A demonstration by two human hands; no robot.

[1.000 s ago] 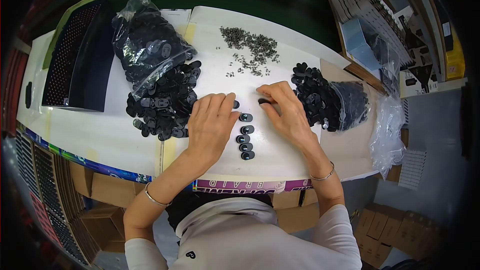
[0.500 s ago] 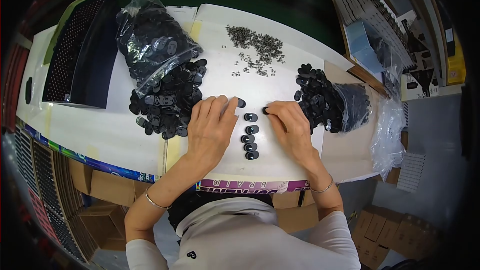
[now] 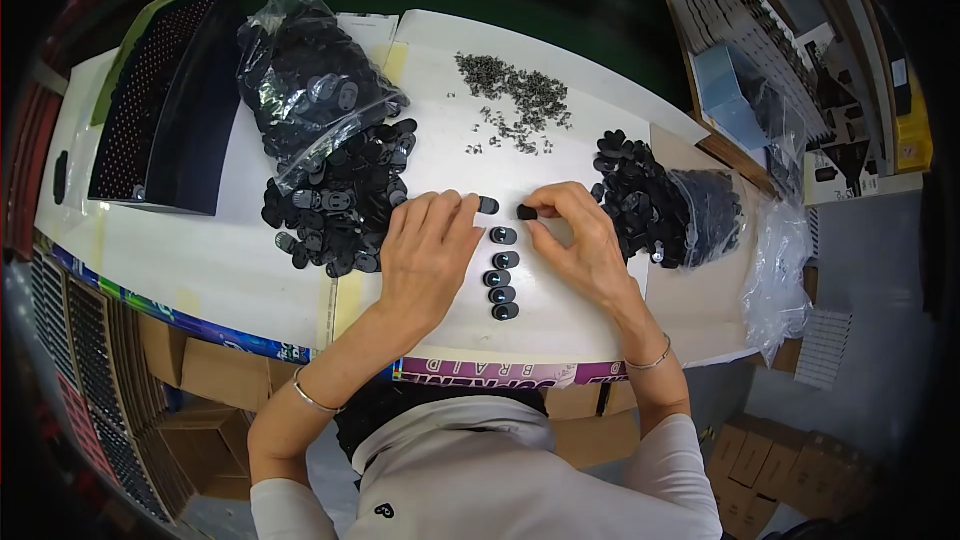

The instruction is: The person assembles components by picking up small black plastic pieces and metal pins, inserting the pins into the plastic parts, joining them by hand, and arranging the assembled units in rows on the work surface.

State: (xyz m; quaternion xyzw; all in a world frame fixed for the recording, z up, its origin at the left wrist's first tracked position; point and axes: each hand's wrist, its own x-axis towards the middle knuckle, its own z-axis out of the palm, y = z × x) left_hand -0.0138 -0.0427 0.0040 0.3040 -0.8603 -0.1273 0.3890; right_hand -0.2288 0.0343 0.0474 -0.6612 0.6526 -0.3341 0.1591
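At the top of a column of black oval plastic pieces (image 3: 504, 260) on the white table, my left hand (image 3: 428, 250) grips another black oval plastic piece (image 3: 488, 205) by its left end, between thumb and index finger. Just across from it, my right hand (image 3: 583, 245) pinches a small black plastic cap (image 3: 527, 212) between thumb and index finger. A narrow gap separates the cap from the oval piece. The pieces in the column below carry a shiny spot on top. Left of my left hand lies a heap of black oval parts (image 3: 335, 200).
Small metal parts (image 3: 515, 90) are scattered at the table's back. A clear bag of black parts (image 3: 310, 80) and a dark box (image 3: 165, 105) stand left. Black caps (image 3: 635, 185) spill from a bag (image 3: 705, 210) at right, near crumpled plastic (image 3: 778, 275).
My right hand has shifted slightly left with the small black cap, bringing it closer to the oval piece. My left hand has stayed almost in place, with slightly more of the oval piece showing.
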